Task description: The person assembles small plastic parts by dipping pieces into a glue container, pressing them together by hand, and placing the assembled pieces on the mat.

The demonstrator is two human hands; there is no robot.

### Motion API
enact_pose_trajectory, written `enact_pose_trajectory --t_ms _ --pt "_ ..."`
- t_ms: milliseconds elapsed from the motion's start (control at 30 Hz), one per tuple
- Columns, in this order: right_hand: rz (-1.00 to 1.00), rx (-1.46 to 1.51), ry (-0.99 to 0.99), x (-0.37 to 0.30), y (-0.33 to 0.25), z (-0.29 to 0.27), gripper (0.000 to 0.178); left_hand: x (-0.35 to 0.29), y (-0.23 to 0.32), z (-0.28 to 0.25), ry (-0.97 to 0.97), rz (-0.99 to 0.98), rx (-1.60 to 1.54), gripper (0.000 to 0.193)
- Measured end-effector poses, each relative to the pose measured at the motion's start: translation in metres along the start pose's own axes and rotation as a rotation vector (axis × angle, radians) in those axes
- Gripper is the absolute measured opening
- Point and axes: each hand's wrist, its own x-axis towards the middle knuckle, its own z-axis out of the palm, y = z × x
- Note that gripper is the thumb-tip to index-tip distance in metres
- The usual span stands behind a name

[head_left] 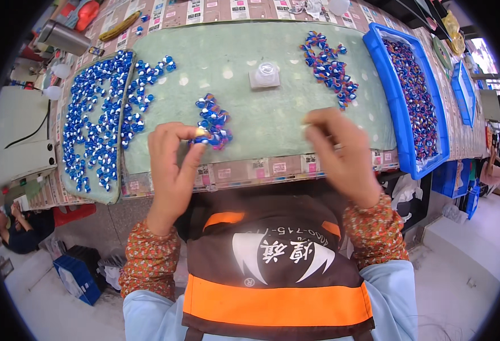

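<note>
Lying left of centre on the green surface (250, 125), one small pile of blue pieces (213, 116) meets the left hand's (170, 156) slightly parted fingers, while the right hand's (341, 150) fingers blur, grip unclear, left of one filled blue tray (396, 108).

A steel tumbler (63, 37) sits at the upper left, near a long yellow thing (120, 26) and a red bundle (87, 15). At the lower left, a person in dark clothes (29, 232) appears above a blue crate (73, 279); a shallow blue tray (462, 94) lies at the right.
</note>
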Motion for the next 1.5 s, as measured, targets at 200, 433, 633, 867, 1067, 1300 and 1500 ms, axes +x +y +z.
enact_pose_trajectory --t_ms 200,433,633,867,1067,1300,1500 --pt "0.173 -0.262 0.193 -0.018 0.039 -0.049 0.012 -0.008 -0.017 -0.012 -0.015 -0.135 0.081 0.019" --pt "0.145 -0.528 0.125 -0.031 0.04 -0.028 0.016 -0.004 -0.018 -0.005 0.035 -0.109 0.07 0.022" --pt "-0.023 -0.564 0.039 -0.01 0.031 -0.005 0.015 -0.002 -0.018 -0.021 0.028 -0.179 -0.029 0.02" --pt "-0.08 -0.598 -0.003 0.005 0.022 0.005 0.016 0.041 -0.051 -0.057 0.171 -0.019 0.52 0.011" --pt "-0.079 -0.598 0.018 0.002 0.024 0.008 0.017 0.057 -0.063 -0.054 0.062 0.011 0.788 0.019" --pt "-0.078 -0.572 -0.004 0.005 0.021 0.004 0.017 0.062 -0.071 -0.044 0.108 0.059 0.769 0.021" --pt "-0.046 -0.222 0.028 0.025 0.017 -0.007 0.015 0.051 -0.035 -0.044 0.134 -0.185 -0.003 0.018"
